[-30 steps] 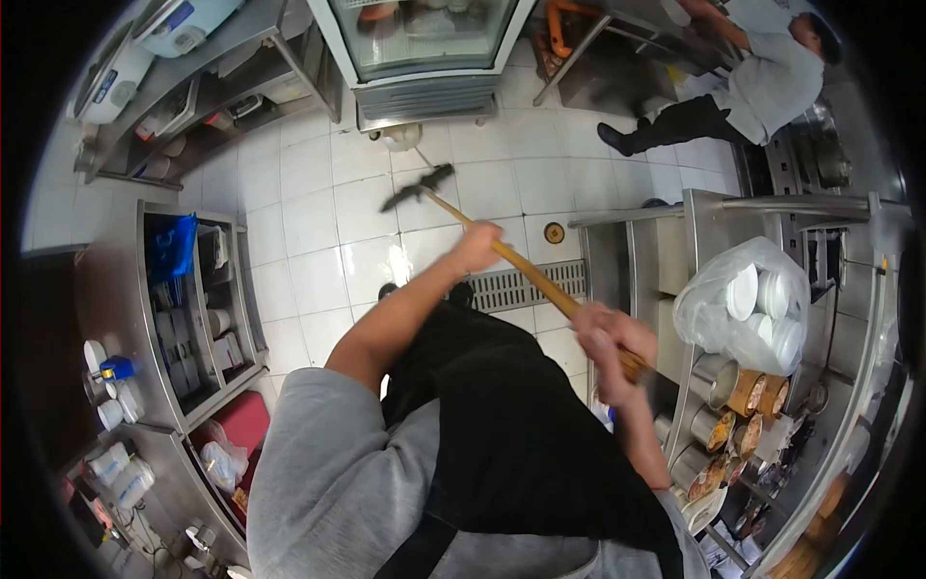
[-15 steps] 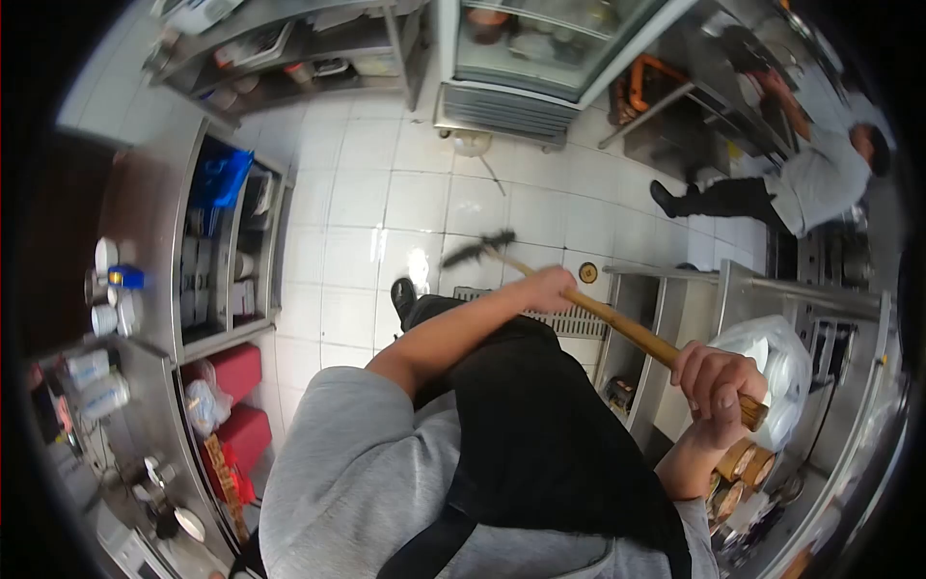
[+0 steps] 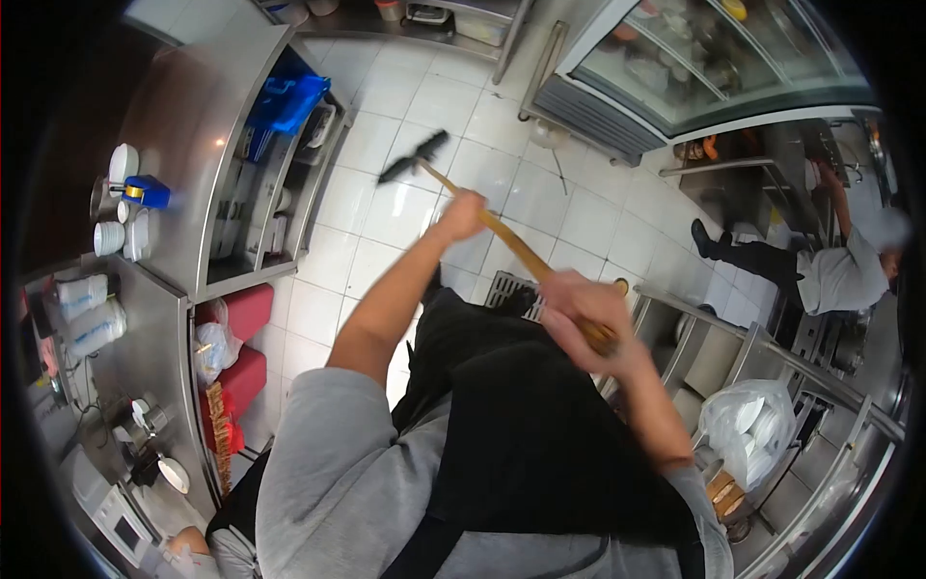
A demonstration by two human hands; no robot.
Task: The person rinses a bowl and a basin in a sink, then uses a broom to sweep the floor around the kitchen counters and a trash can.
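At the far left a steel table [image 3: 169, 125] carries small white cups [image 3: 108, 237] and a blue-capped container [image 3: 147, 192]. Its open shelves hold a blue bag [image 3: 289, 101], and two red bins [image 3: 246, 314] sit low beside it.

Next comes the broom [image 3: 511, 246]. Its dark head [image 3: 415, 156] is blurred over the white tiled floor [image 3: 386, 207], out in front of the shelves, and I cannot tell whether it touches the tiles. The wooden handle slants down to the right across the person's black apron.

The left hand [image 3: 461, 214] sits high on the handle. Its grip is closed right around the wood, with the bare forearm stretched out from a grey sleeve. The right hand [image 3: 584, 307] is lower, near the handle's end, and its fingers are also wrapped tight around it (this hand is a bit smeared by motion).

Just behind the hands a metal drain grate [image 3: 503, 287] lies in the floor. Further right stands a glass-door fridge [image 3: 694, 68]. A co-worker [image 3: 839, 275] in a light top leans at the steel units, well apart from the broom. A clear plastic bag of white bowls [image 3: 752, 425] rests on the lower right rack.
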